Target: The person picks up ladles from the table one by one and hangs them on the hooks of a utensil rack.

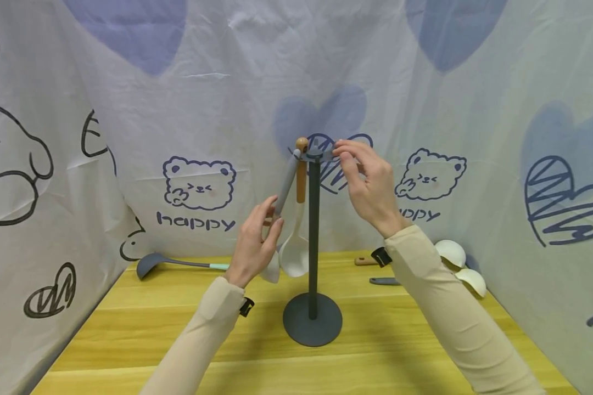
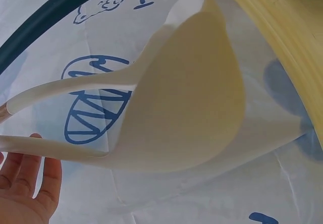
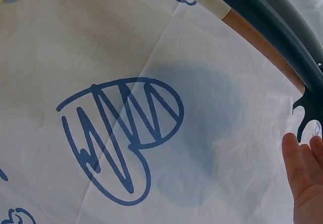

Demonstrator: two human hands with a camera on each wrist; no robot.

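Observation:
A dark utensil stand (image 1: pixel 313 236) rises from a round base on the table. From its top, left of the post, hangs a white ladle with a wooden handle (image 1: pixel 301 184). Beside it a white ladle (image 2: pixel 186 93) with a grey handle leans, its top end at the stand's hooks. My left hand (image 1: pixel 254 241) holds this grey handle low down, thumb in front and fingers behind. Up at the hooked top (image 3: pixel 313 105), my right hand (image 1: pixel 368 178) has its fingers extended at the right edge; contact is hard to tell.
A dark ladle with a mint handle end (image 1: pixel 178 262) lies at the back left. On the right lie white-bowled utensils (image 1: pixel 451 253), with a wooden handle (image 1: pixel 364 261) and a grey handle (image 1: pixel 384 281) near my right sleeve. Printed cloth (image 1: pixel 257 71) encloses the wooden table (image 1: pixel 217 340).

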